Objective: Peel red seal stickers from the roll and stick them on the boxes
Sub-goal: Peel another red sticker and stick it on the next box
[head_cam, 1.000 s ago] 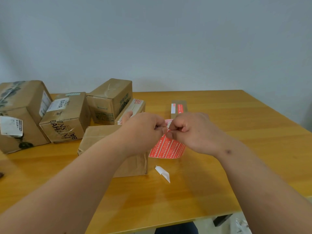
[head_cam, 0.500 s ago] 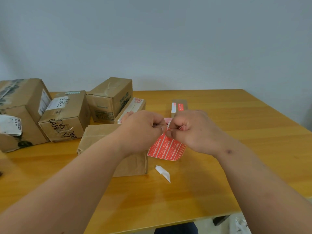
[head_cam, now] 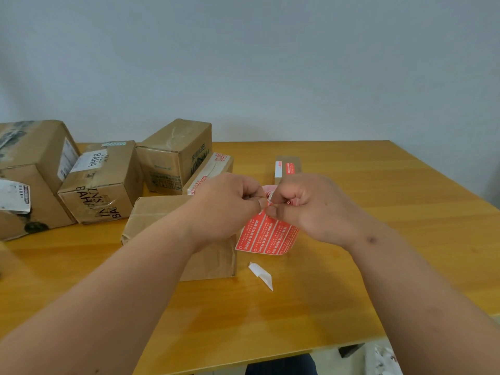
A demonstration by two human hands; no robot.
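Over the middle of the yellow wooden table [head_cam: 351, 266], both your hands meet at the top edge of the red printed sticker strip [head_cam: 266, 235] hanging off the roll. Your left hand [head_cam: 227, 204] has its fingers curled, thumb and forefinger pinching the strip's upper edge; your right hand [head_cam: 305, 207] is curled the same way, pinching right next to it, fingertips nearly touching. Looks like you're starting a peel.

To do it well: keep the left grip fixed on the backing, roll the right thumb to lift just one sticker corner, then pull low and slow, approx. parallel to the liner, so the seal doesn't tear or curl onto itself. Don't touch the glue side more than needed. The plain brown cardboard box [head_cam: 167, 220] under your left wrist seems the nearest target w/o a red seal showing.

Hard to make out: the roll itself is mostly behind your knuckles, only a pale pink bit shows. Whether a corner has lifted yet, can't tell. The box top is largely covered by your forearm. A small folded white paper scrap [head_cam: 261, 276] lies on the table, prob. spent liner.
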